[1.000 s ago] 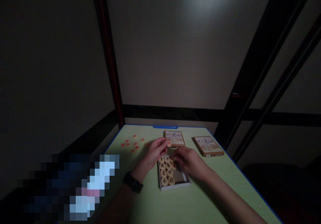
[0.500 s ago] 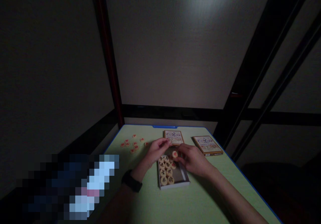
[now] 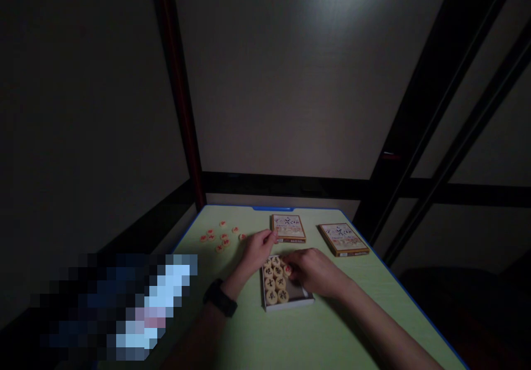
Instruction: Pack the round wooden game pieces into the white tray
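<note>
Game pieces [image 3: 280,282]: round and pale, some lying in the tray, some loose on the table.
Tray [image 3: 290,305]: open, in front of the hands; two columns of black-marked pieces run down its left side, four to a column.
Red-marked piece [image 3: 287,270]: inside the tray, beside the second column, near the right thumb.
Right hand [image 3: 312,269]: over the tray's far part, fingers curled inward and down; from here I cannot tell whether they grip a piece.
Left hand [image 3: 258,249]: just beyond the tray's far left corner, fingers bent toward the thumb; what, if anything, is between them I cannot make out.
Loose pieces [image 3: 224,236]: red-marked, about nine in view, scattered left of the left hand.
How far along: roughly half, I'd judge; the left side of the tray is filled, while its brown floor shows on the right and the scattered reds remain outside.
Boxes: two, flat with printed lids, one behind the left hand [image 3: 289,227], another farther right [image 3: 343,237].
</note>
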A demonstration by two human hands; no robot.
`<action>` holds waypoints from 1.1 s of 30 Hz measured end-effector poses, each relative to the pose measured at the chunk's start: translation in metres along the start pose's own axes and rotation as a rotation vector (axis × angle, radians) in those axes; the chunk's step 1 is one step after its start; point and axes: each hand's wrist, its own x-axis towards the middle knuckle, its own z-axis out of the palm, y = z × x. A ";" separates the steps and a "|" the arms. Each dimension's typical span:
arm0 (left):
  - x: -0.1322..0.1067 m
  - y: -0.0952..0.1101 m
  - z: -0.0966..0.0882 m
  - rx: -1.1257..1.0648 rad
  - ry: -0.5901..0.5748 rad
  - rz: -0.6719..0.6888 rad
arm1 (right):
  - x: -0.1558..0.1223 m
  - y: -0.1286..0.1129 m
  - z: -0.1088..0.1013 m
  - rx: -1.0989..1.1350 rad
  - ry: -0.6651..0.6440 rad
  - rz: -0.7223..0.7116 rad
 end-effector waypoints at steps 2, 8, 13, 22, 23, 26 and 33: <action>0.000 0.001 0.000 -0.010 -0.003 0.004 | 0.000 0.000 0.001 0.000 0.001 0.002; 0.002 -0.003 0.001 0.077 0.013 0.018 | 0.000 0.000 0.003 0.000 0.003 0.010; 0.001 -0.005 0.001 0.160 0.007 0.029 | 0.001 0.002 0.003 -0.023 -0.024 0.026; 0.001 -0.006 0.000 0.249 -0.033 0.014 | 0.001 0.001 0.003 -0.042 -0.061 0.056; 0.002 -0.007 0.001 0.259 -0.031 0.017 | 0.001 0.001 0.002 -0.037 -0.062 0.060; 0.004 -0.013 0.002 0.284 -0.034 0.029 | 0.001 0.000 0.002 -0.021 -0.058 0.064; 0.006 -0.010 -0.003 0.443 0.011 0.067 | -0.001 -0.001 -0.001 0.009 -0.046 0.060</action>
